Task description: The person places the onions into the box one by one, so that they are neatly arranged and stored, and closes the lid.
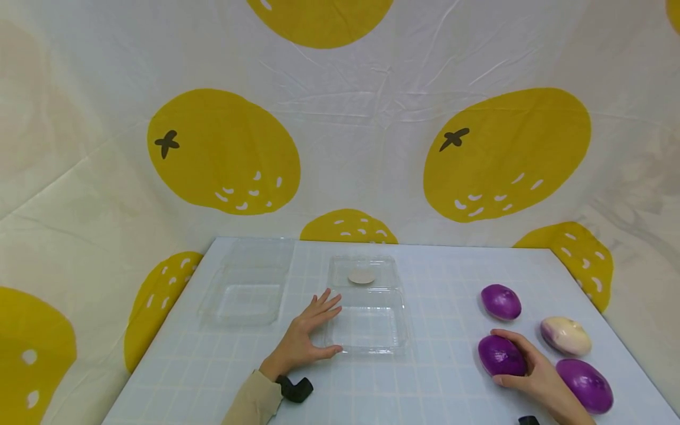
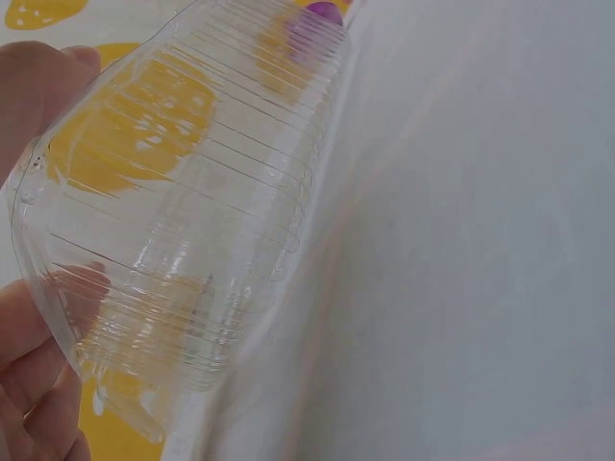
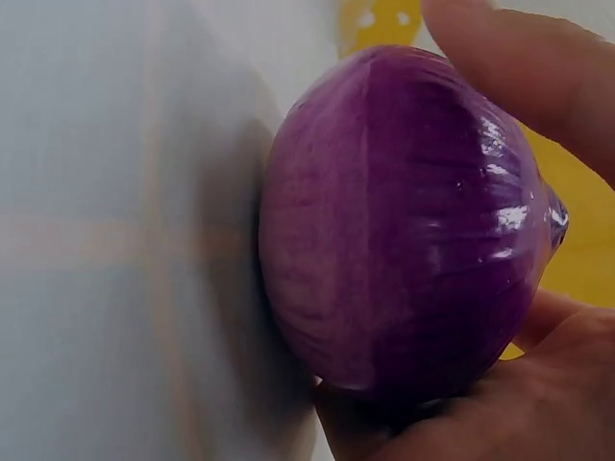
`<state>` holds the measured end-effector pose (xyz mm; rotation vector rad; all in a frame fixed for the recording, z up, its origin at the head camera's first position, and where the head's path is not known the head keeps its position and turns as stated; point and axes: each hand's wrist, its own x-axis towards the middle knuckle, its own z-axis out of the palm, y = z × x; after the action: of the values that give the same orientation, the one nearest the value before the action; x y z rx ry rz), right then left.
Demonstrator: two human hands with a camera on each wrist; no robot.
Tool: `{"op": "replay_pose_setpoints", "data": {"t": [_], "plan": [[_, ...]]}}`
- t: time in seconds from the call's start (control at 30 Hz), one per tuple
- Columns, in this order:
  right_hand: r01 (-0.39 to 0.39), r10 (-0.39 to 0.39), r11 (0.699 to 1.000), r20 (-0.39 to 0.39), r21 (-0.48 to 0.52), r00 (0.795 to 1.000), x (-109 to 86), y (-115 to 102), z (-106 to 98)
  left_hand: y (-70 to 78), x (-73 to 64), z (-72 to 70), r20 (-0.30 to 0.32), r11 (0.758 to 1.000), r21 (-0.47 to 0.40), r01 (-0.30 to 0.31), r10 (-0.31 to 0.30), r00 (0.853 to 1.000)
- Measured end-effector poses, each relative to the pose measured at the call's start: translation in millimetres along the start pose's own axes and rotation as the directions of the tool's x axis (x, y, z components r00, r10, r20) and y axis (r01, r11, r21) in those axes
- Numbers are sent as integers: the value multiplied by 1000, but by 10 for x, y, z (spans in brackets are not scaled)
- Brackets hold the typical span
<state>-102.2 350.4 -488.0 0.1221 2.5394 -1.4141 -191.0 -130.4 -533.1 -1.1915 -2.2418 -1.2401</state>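
Note:
My left hand (image 1: 310, 330) spreads its fingers and thumb along the left side of an opened clear plastic container (image 1: 366, 327). In the left wrist view, the fingertips are right at the rim of the ribbed container (image 2: 192, 182), one showing through the plastic. My right hand (image 1: 539, 378) grips a shiny purple onion (image 1: 499, 355) between thumb and fingers. In the right wrist view, the onion (image 3: 404, 230) lies sideways close to the table, its pointed tip away from the surface. Around that hand lie two more purple onions (image 1: 501, 302) and a cream-and-purple one (image 1: 565, 336).
A second opened clear container (image 1: 244, 304) lies at the left of the white gridded table (image 1: 446, 277). The middle container's lid has a pale oval label (image 1: 362, 275). Fabric printed with yellow fruit (image 1: 228, 153) hangs behind the table and at its sides.

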Motion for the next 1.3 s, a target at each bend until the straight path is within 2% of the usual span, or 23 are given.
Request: {"op": "replay_pose_setpoints", "data": {"t": [0.1, 0.3, 0.47, 0.6, 0.8, 1.0, 1.13, 1.3], "plan": [[27, -28, 999, 8, 17, 1000, -1, 27, 3, -3, -1, 1, 0, 1000, -4, 0, 0, 1000], [-17, 16, 999, 30, 35, 999, 16, 40, 14, 12, 5, -5, 2, 1000, -10, -2, 2, 1000], [-11, 10, 1000, 28, 22, 1000, 16, 24, 6, 16, 1, -5, -2, 1000, -15, -7, 7, 1000], [35, -35, 998, 9, -61, 999, 33, -4, -35, 6, 4, 6, -7, 1000, -2, -22, 22, 1000], [94, -90, 993, 50, -78, 995, 85, -61, -48, 3, 4, 6, -13, 1000, 0, -29, 29, 999], [207, -202, 967, 48, -151, 978, 152, -166, -32, 17, 4, -6, -5, 1000, -2, -10, 10, 1000], [270, -265, 952, 57, -145, 963, 198, -262, -12, 17, -1, -3, -5, 1000, -7, -7, 7, 1000], [312, -305, 944, 77, -109, 949, 263, -390, 16, 13, -3, 3, -3, 1000, -13, -6, 6, 1000]]}}
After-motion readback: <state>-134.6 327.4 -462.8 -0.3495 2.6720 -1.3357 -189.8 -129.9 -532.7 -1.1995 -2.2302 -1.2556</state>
